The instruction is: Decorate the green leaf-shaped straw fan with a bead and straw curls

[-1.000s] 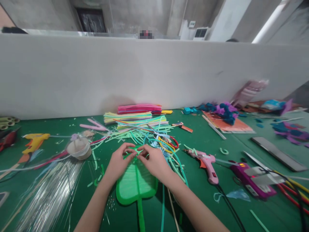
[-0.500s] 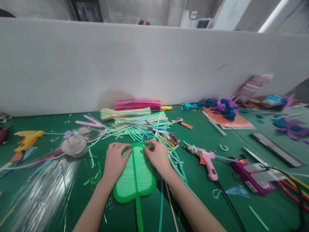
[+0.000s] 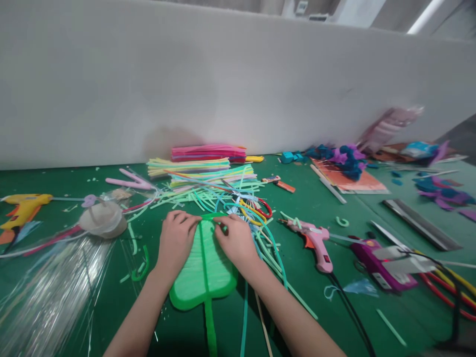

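Note:
A green, fan-like piece (image 3: 204, 267) with a darker rim, a centre rib and a wrapped handle lies in front of me, handle towards me. My left hand (image 3: 178, 235) pinches its far edge, left of the rib. On the other side of the rib, my right hand (image 3: 234, 238) has thumb and fingers closed on the same edge. The fingertips of both hands are close together at the top. Thin turquoise strips (image 3: 244, 317) and a pale stick (image 3: 263, 322) run beneath my right forearm.
Bundles of coloured strips (image 3: 193, 166) lie against the white partition (image 3: 223, 89). A pink glue gun (image 3: 316, 240), a purple box (image 3: 383, 265) and scissors (image 3: 390, 235) sit to the right. On the left are a yellow glue gun (image 3: 26, 210), a plastic cup (image 3: 106, 218) and clear strands (image 3: 63, 292).
The view has tilted down slightly and shifted right. My right hand has drawn nearer to my left along the far edge of the green piece; both still pinch it.

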